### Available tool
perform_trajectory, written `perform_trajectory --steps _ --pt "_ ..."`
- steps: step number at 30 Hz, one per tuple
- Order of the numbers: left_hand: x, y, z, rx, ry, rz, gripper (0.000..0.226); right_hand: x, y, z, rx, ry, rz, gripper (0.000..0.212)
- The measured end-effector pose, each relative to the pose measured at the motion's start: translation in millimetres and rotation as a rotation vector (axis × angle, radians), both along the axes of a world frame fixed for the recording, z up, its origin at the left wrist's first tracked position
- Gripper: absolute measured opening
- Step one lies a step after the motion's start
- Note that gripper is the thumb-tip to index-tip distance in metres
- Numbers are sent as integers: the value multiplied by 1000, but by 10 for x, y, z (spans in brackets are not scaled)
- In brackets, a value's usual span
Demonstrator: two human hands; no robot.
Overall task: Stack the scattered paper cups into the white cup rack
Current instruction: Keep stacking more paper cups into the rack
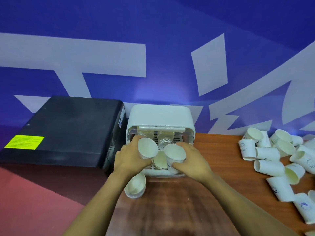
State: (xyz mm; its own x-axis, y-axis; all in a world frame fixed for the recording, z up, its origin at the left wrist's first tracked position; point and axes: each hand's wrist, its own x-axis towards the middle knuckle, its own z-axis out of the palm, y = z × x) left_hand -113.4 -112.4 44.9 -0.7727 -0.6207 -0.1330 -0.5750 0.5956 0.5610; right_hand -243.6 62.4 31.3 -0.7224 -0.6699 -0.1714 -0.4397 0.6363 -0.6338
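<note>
Cups are going in: we're gripping one white paper cup (147, 148) in our left hand (131, 159) and another white paper cup (175, 155) in our right hand (190, 160) at the white plastic cup rack (161, 117), a few stacked inside, while a big scattered pile of paper cups (279, 160) is waiting.

The hands (133, 159) hide the white rack's (160, 116) lower front; the right edge cuts off perhaps several scattered cups (306, 217).

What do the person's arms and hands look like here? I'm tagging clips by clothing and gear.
Both arms are bare from the bottom of the picture up to the wrists: no sleeves or cuffs show. The left hand and right hand wear no gloves, and no watch, bracelet or ring can be seen. No cables, straps or markings show on either arm.
</note>
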Motion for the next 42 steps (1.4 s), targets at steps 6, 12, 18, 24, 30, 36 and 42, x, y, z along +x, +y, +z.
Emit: perform_trajectory --steps 6,12,18,24,30,36,42 --pt "-97 -116 -143 114 59 37 71 0 -216 -141 -67 -24 -2 73" --pt "-154 -176 -316 146 52 26 62 -26 -305 -314 -25 -57 21 79" --pt "-192 -233 -507 157 32 4 66 -45 -336 -463 20 -64 28 80" --pt "-231 -310 -671 118 -75 -53 69 -70 -324 -608 78 -66 23 81" --pt "-235 -349 -757 74 -116 -37 71 -81 -352 -685 64 -94 15 80" --pt "-230 -395 -804 86 -230 -71 89 -70 -394 -774 88 -160 38 89" --pt "-263 -419 -777 126 -292 -62 94 -98 -347 -795 166 -144 83 100"
